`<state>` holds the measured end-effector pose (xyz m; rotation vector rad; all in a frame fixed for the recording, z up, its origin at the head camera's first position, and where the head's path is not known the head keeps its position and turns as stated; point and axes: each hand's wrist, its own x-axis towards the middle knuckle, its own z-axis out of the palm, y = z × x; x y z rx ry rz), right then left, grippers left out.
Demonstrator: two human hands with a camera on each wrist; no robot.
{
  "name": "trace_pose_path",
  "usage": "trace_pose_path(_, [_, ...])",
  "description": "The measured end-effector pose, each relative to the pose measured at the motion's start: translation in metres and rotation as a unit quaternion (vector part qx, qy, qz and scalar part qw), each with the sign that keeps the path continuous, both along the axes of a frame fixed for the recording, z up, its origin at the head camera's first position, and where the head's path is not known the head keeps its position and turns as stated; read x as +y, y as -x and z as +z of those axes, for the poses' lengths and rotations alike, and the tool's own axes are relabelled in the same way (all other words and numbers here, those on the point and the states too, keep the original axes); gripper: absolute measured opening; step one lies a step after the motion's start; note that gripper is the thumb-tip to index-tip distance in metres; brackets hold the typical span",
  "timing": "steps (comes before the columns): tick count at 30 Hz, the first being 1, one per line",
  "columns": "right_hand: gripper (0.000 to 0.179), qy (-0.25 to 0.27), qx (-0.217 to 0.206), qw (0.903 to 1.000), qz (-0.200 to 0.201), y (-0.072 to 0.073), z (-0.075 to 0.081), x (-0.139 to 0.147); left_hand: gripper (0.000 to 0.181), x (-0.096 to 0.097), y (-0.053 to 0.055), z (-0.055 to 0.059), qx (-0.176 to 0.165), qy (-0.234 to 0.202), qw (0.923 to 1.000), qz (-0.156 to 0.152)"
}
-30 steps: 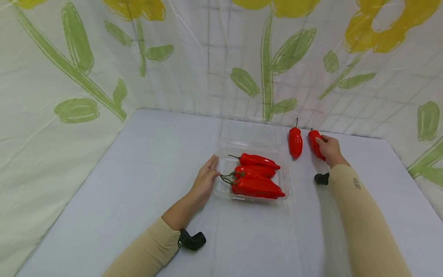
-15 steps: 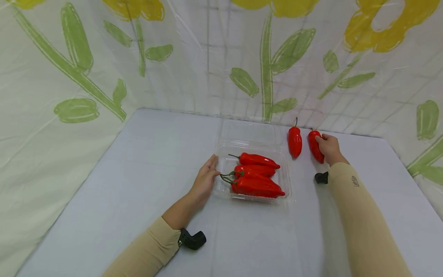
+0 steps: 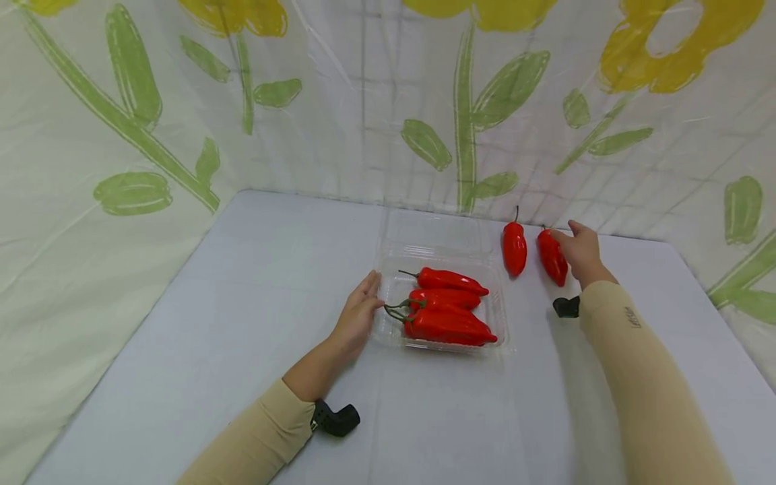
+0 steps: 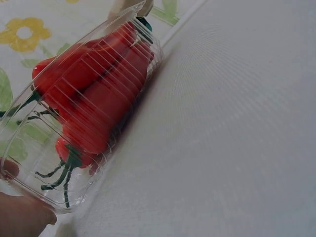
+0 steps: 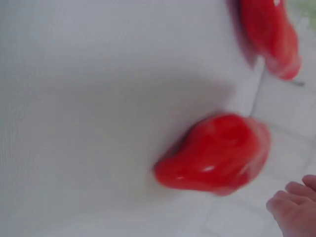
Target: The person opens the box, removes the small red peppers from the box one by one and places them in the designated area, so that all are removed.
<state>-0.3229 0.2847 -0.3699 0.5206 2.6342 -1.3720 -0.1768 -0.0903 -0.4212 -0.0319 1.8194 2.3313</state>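
Observation:
My left hand rests against the left side of a clear plastic clamshell box, fingers extended along its wall. Several red peppers with green stems lie in the box, their stems toward that hand. In the left wrist view, the thumb is at the box's stem end. My right hand is spread just right of a red pepper lying on the table. The right wrist view shows a gap between this pepper and the hand. A second loose pepper lies to its left.
The box's clear lid is folded back toward the table's far edge. Behind the white table hangs a flower-printed curtain. A black wrist device is on the left forearm, another on the right.
My right hand has let go of the right-hand loose pepper, opened its fingers and drawn slightly right. That pepper stays on the table. The left hand has kept its place at the box.

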Motion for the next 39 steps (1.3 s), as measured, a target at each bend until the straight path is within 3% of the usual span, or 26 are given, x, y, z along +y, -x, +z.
trace_pose_path(4, [0.078,-0.016,0.038,0.9974,0.059,-0.010,0.013,-0.014,0.065,-0.001,0.000,-0.001,0.006,-0.003,1.0000,-0.003])
trace_pose_path(8, [0.080,-0.038,0.055,0.9883,0.137,-0.024,0.026,-0.032,0.065,-0.001,0.001,-0.002,0.006,-0.001,1.0000,-0.002])
trace_pose_path(14, [0.077,-0.075,0.055,0.9629,0.253,-0.050,0.038,-0.058,0.065,-0.002,0.002,-0.002,0.006,0.001,1.0000,0.000])
trace_pose_path(17, [0.074,-0.077,0.059,0.9510,0.294,-0.062,0.040,-0.069,0.065,-0.002,0.001,-0.002,0.006,0.001,1.0000,0.001])
trace_pose_path(30, [0.066,0.031,0.053,0.9147,0.399,-0.108,0.033,-0.101,0.064,0.000,0.000,0.000,0.002,0.004,1.0000,-0.005])
trace_pose_path(39, [0.063,0.026,0.024,0.8899,0.455,-0.130,0.031,-0.117,0.064,-0.001,0.000,0.001,0.002,0.006,1.0000,-0.003])
